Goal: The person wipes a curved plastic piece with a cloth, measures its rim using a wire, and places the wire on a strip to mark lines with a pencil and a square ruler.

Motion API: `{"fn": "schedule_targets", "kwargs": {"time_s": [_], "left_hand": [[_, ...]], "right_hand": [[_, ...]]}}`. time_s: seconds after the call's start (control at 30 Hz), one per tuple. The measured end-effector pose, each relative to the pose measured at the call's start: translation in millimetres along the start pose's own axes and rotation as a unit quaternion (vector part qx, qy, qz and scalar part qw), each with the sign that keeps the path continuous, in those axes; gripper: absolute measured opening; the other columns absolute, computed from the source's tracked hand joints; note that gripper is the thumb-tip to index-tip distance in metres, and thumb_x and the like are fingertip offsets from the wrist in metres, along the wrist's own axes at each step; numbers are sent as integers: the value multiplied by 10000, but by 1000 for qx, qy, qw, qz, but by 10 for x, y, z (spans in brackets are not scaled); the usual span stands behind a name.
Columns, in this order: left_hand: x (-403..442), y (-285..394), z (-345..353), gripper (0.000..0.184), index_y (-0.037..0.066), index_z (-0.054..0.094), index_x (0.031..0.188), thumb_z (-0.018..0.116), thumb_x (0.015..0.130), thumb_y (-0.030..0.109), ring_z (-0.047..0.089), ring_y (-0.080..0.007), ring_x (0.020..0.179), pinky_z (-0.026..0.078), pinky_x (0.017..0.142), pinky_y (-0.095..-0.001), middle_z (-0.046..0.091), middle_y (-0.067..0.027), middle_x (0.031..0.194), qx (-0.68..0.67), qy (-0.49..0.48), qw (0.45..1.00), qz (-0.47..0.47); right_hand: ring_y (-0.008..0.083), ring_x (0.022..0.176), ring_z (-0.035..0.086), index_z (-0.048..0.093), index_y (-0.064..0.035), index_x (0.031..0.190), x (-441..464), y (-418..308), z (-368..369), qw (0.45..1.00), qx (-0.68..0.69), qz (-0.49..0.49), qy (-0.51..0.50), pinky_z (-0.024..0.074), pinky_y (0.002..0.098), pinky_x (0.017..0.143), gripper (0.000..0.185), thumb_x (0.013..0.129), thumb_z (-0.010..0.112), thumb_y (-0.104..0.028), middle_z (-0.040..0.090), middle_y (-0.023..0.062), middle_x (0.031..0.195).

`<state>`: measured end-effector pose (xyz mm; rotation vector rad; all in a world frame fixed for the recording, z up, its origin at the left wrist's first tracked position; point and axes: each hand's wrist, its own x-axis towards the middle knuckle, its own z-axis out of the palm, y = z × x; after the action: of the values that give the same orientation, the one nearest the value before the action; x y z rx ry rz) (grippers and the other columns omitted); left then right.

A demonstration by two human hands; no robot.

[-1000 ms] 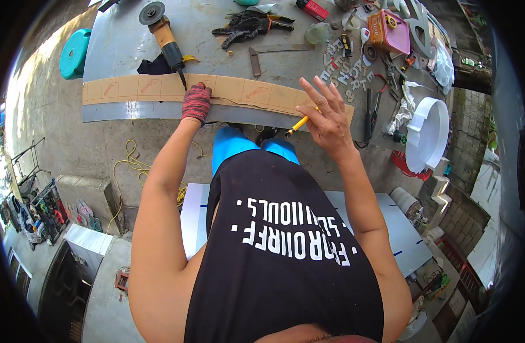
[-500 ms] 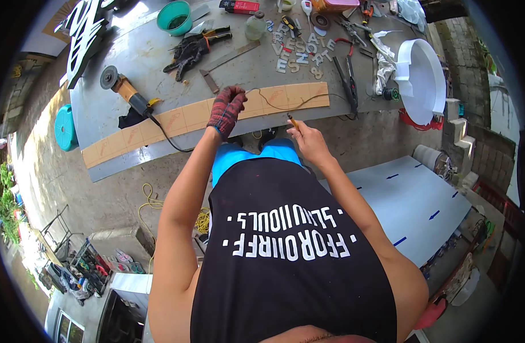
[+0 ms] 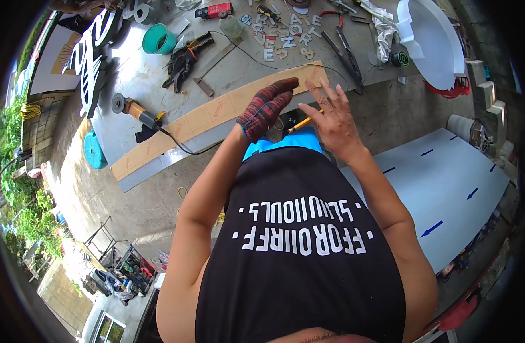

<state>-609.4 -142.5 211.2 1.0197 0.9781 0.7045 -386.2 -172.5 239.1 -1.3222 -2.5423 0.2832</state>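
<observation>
My left hand [image 3: 268, 110], in a red and black knit glove, is held over the brown paper-faced strip [image 3: 208, 119] near the table's front edge. Its fingers are stretched out and nothing shows in them. My bare right hand [image 3: 334, 121] is just to the right, close to the strip's right end, fingers spread upward. A yellow pencil [image 3: 301, 124] is held at its thumb, slanting down to the left. A thin dark cord [image 3: 274, 64] runs across the table behind both hands.
An angle grinder [image 3: 138, 111] lies left of the strip, its cable trailing over it. Farther back are a metal square [image 3: 204, 87], black gloves [image 3: 182, 66], a teal bowl [image 3: 159, 40], cut-out letters [image 3: 288, 41] and long-handled pliers [image 3: 343, 54]. A white sheet [image 3: 428, 194] is at right.
My left hand has moved right and opened its fingers. My right hand has risen with its fingers spreading, and the pencil now points down-left. The cord has shifted back off most of the strip.
</observation>
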Motion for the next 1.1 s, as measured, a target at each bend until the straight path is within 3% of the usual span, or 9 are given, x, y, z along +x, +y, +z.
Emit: {"fn": "schedule_targets", "kwargs": {"time_s": [0.17, 0.33, 0.6, 0.67, 0.7, 0.8, 0.93, 1.0, 1.1], "left_hand": [[25, 21, 313, 510, 12, 464, 1446, 571, 961, 126, 507, -222, 1316, 384, 1113, -356, 538, -117, 1427, -151, -44, 987, -27], [101, -79, 459, 510, -3, 460, 1441, 558, 949, 88, 516, -224, 1313, 383, 1122, -362, 549, -120, 1420, -229, -50, 972, -24], [192, -53, 598, 475, -15, 484, 1416, 550, 956, 84, 533, -225, 1304, 385, 1117, -358, 562, -140, 1408, -220, -72, 973, 14], [206, -52, 638, 448, 5, 527, 1387, 572, 950, 95, 572, -201, 1244, 423, 1074, -344, 610, -113, 1340, -221, -58, 973, 14], [208, -52, 656, 422, 24, 570, 1357, 594, 943, 105, 611, -177, 1184, 461, 1031, -330, 658, -87, 1271, -222, -45, 974, 12], [190, 43, 683, 408, 28, 575, 1353, 595, 959, 130, 620, -175, 1169, 466, 1024, -328, 660, -83, 1267, -197, -35, 980, 3], [200, 53, 714, 393, 30, 583, 1344, 596, 969, 146, 626, -177, 1160, 468, 1023, -328, 661, -83, 1267, -229, -28, 973, -17], [181, 54, 713, 331, 25, 611, 1296, 560, 976, 94, 613, -240, 1201, 488, 1017, -354, 615, -116, 1328, -83, -21, 993, 75], [237, -20, 695, 313, 42, 627, 1277, 561, 976, 92, 624, -250, 1181, 506, 994, -357, 621, -120, 1305, -55, -35, 992, 111]], "right_hand": [[295, 1481, 267, 703, -122, 1046, -88, 64, -86, 998, -30, -25, -42, 177, 540, 1194, 219, 886, 559, -83, 283, 41, 1618], [314, 1487, 243, 698, -94, 1029, -147, 92, -262, 994, -55, -27, -93, 138, 559, 1199, 174, 903, 593, -151, 278, 72, 1616], [335, 1484, 253, 668, -71, 879, -186, 158, -410, 988, -91, -37, -122, 133, 583, 1193, 108, 889, 590, -146, 273, 110, 1614], [348, 1479, 256, 614, -54, 763, -205, 178, -393, 992, -80, -44, -85, 138, 607, 1182, 80, 831, 584, -83, 273, 104, 1614], [348, 1479, 256, 614, -54, 763, -218, 186, -402, 992, -80, -45, -85, 138, 607, 1182, 80, 831, 584, -83, 273, 104, 1614], [342, 1475, 271, 653, -62, 836, -215, 187, -449, 986, -107, -41, -120, 148, 610, 1180, 99, 872, 601, -138, 294, 114, 1604], [356, 1470, 267, 618, -49, 752, -232, 221, -443, 992, -80, -54, -87, 141, 626, 1174, 86, 825, 588, -84, 274, 111, 1612], [355, 1470, 268, 619, -49, 755, -223, 225, -469, 992, -79, -55, -86, 141, 628, 1174, 84, 824, 588, -83, 271, 108, 1613], [338, 1475, 271, 644, -55, 822, -210, 210, -522, 988, -98, -50, -113, 160, 610, 1177, 68, 853, 601, -98, 288, 113, 1606]]}}
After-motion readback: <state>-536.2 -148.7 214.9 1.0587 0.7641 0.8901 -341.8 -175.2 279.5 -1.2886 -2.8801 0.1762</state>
